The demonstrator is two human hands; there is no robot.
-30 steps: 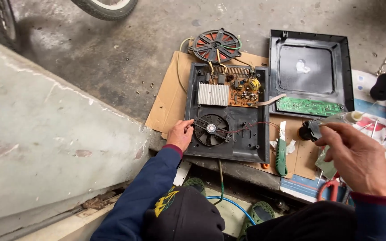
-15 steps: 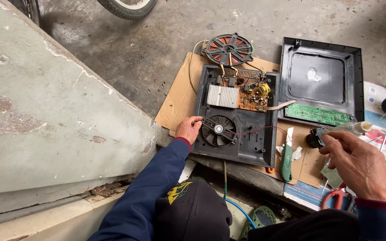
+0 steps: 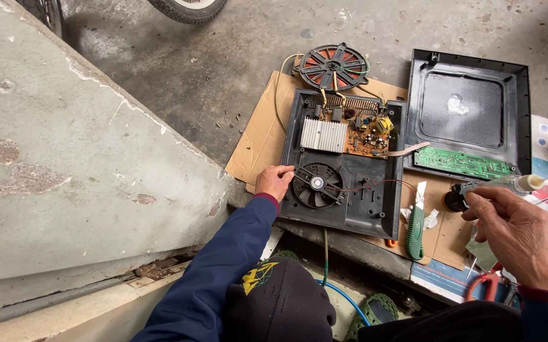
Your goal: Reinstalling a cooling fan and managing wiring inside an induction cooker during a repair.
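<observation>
Head view, looking down: the left hand (image 3: 275, 181) rests at the left edge of an opened black appliance base (image 3: 340, 164), fingers curled loosely against the plastic rim just beside the round cooling fan (image 3: 316, 185); it grips nothing that shows, only touches the casing. The right hand (image 3: 520, 235) is raised near the lower right, its fingers pinched shut round a small clear bottle (image 3: 508, 185) with a pale cap, held roughly level and pointing left toward a small black round part (image 3: 455, 200) (whether the bottle's tip touches that part cannot be told).

Inside the base, above the fan, sits a ribbed silver heat sink (image 3: 324, 135) on a brown circuit board (image 3: 366, 130) crowded with components, and thin red wires run from the fan toward the base's right side. A red and black coil disc (image 3: 333, 65) lies just beyond the top edge of the base, joined to it by wires. The base lies on a sheet of brown cardboard (image 3: 258, 136) spread over the grey concrete floor (image 3: 223, 69).

To the right, the appliance's black top cover (image 3: 470, 114) lies upside down, with a long green circuit strip (image 3: 463, 163) along its near edge. A green-handled utility knife (image 3: 415, 231) lies on the cardboard between the base and the right hand. Red-handled scissors (image 3: 486, 286) lie below that hand. A dark cap (image 3: 274, 304) shows at the bottom, and a tyre (image 3: 188, 7) at the top.
</observation>
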